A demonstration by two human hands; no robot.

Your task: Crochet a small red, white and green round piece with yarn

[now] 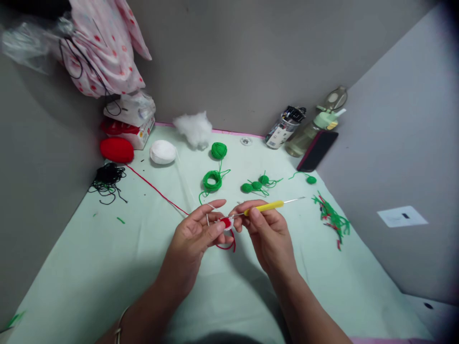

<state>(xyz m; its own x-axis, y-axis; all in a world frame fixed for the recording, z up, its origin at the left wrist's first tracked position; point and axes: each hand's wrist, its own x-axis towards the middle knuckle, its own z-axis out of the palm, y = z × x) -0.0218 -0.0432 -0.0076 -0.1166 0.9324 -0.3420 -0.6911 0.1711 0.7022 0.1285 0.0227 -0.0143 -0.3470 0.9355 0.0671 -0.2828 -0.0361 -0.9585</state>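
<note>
Yellow hook (264, 207) lies crosswise (metal end rightward).

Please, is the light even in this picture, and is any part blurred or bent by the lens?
Head view: soft, even light, no glare; the left hand and right hand cast a faint shadow on the green cloth; the wide lens stretches the edges; the right corners darken; the plastic bag at top left is blurred, the yellow hook and red piece are fairly sharp.
</note>
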